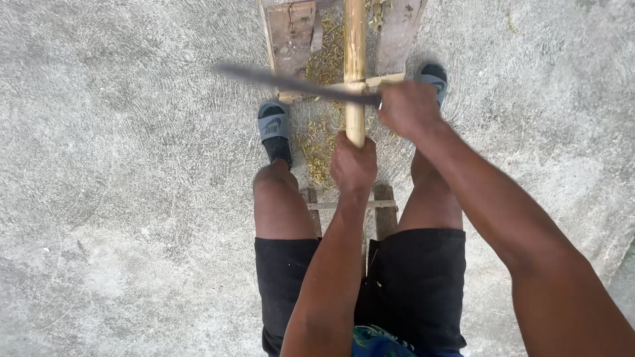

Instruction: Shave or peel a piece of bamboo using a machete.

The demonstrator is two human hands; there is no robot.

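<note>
A yellow bamboo pole (355,39) runs straight away from me between my knees. My left hand (353,164) is closed around its near end. My right hand (407,107) grips the handle of a long dark blade (284,80), which lies crosswise on the pole and points to the left, blurred by motion. The blade's edge meets the bamboo just above my left hand.
Two wooden boards (291,30) lie on the concrete floor (119,198) under the pole, with bamboo shavings (317,149) scattered between my sandalled feet. I sit on a low wooden stool (383,211), partly hidden by my legs in black shorts.
</note>
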